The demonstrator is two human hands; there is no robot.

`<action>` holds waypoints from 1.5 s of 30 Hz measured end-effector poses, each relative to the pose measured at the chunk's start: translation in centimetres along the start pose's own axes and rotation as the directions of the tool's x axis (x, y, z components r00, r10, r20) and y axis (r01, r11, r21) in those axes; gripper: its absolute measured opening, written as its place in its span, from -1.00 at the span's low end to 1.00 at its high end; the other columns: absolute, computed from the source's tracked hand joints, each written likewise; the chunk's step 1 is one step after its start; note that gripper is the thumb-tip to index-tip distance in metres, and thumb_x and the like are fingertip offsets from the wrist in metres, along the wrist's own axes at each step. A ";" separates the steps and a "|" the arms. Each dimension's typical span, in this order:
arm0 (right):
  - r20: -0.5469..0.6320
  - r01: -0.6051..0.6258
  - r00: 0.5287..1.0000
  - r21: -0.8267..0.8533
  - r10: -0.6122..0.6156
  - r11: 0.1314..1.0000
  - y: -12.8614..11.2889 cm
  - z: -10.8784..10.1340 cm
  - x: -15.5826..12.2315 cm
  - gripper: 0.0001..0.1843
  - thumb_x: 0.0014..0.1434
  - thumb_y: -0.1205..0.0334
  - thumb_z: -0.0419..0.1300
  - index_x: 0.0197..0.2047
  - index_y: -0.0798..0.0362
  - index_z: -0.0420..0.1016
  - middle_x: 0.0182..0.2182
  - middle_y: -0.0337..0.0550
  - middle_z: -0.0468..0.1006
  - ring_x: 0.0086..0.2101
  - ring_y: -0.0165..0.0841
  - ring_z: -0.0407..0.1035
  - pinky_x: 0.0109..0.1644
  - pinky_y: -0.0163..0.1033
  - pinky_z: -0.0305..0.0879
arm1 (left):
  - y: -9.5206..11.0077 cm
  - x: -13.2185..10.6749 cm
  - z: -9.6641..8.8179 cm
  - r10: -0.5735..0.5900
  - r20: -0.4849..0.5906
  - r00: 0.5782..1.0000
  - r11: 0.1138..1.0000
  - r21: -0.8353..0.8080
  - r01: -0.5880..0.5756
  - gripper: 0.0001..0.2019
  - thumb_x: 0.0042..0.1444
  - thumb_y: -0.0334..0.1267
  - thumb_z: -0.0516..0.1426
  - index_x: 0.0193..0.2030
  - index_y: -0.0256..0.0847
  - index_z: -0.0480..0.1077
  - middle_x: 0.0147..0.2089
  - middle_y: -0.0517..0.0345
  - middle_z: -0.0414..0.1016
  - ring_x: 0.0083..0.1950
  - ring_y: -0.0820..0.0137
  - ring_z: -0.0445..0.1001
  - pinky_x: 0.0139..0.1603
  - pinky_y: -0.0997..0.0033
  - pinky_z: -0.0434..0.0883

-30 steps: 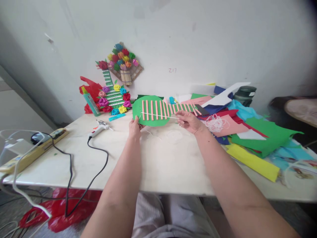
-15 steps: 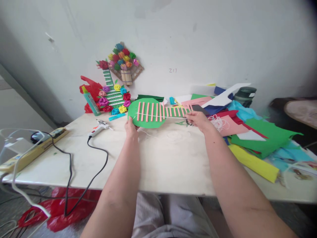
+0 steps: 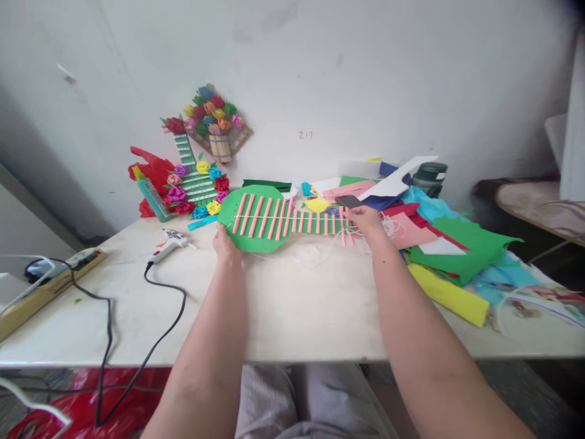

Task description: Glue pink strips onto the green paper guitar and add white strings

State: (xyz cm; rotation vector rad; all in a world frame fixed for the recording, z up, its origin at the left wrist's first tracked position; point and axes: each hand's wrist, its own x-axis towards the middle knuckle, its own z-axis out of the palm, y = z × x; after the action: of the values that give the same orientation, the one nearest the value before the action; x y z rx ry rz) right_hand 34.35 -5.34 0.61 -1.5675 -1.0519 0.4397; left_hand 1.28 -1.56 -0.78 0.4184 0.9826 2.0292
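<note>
A guitar-shaped craft of green card (image 3: 258, 244) with pink paper strips (image 3: 259, 218) across its body and neck is held just over the table. My left hand (image 3: 225, 245) grips the lower left edge of the round body, thumb on top. At the neck's far end, my right hand (image 3: 366, 221) pinches the tip, fingers closed. White string (image 3: 269, 217) runs taut lengthwise over the strips between the hands. Loose string hangs below the neck and bunches near the right fingers. Whether the right fingers also clasp the string is hard to see.
A hot glue gun (image 3: 169, 245) with a black cord lies left, near a power strip (image 3: 55, 289). Behind stand a glue bottle (image 3: 153, 194) and a finished flowered guitar (image 3: 201, 183). Coloured paper sheets (image 3: 461, 244), a phone (image 3: 348, 201) and a dark green cup (image 3: 429, 178) lie right.
The guitar has turned more face-up and its neck end now tilts slightly lower. The string has shifted up to the middle of the strips. The camera view has swung a little right.
</note>
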 end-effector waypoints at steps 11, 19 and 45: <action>0.020 -0.054 0.998 -0.055 0.055 0.997 -0.3 -0.8 -0.4 -0.67 -0.29 0.03 0.31 -0.50 0.11 0.46 -0.70 -0.24 0.38 -0.69 -0.49 0.19 -0.66 -0.37 0.08 | -0.2 1.8 -0.9 0.045 -0.040 0.998 0.999 0.000 -0.045 -0.78 0.03 -0.14 0.04 -0.27 -0.20 0.37 -0.22 0.05 0.46 -0.15 0.34 0.45 -0.22 0.34 0.42; 0.110 -0.146 0.986 0.251 0.122 0.957 -1.8 -0.7 -2.0 -0.74 -0.30 0.19 0.35 -0.52 0.14 0.42 -0.66 -0.24 0.41 -0.68 -0.52 0.19 -0.65 -0.38 0.08 | -0.4 2.4 -1.2 0.033 0.020 0.999 0.995 -0.093 -0.031 -0.81 0.06 -0.18 0.03 -0.27 -0.23 0.37 -0.20 0.05 0.46 -0.13 0.36 0.44 -0.17 0.37 0.40; 0.438 -0.452 0.872 0.553 0.217 0.700 -0.1 1.9 -1.5 -0.61 -0.12 0.16 0.28 -0.60 0.02 0.07 -0.81 -0.50 -0.11 -0.75 -0.62 -0.28 -0.72 -0.42 -0.31 | -0.5 0.6 -0.3 -0.259 0.325 0.910 0.903 -0.253 0.347 -0.70 0.11 -0.22 -0.19 -0.46 -0.25 0.28 -0.49 0.06 0.38 -0.43 0.43 0.43 -0.20 0.31 0.39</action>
State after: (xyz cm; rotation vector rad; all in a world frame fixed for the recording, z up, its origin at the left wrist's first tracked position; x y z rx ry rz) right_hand 32.05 -5.45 -0.22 -1.0573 -0.7249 1.2406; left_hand 1.01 -1.03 -1.35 0.3494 0.5080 1.7345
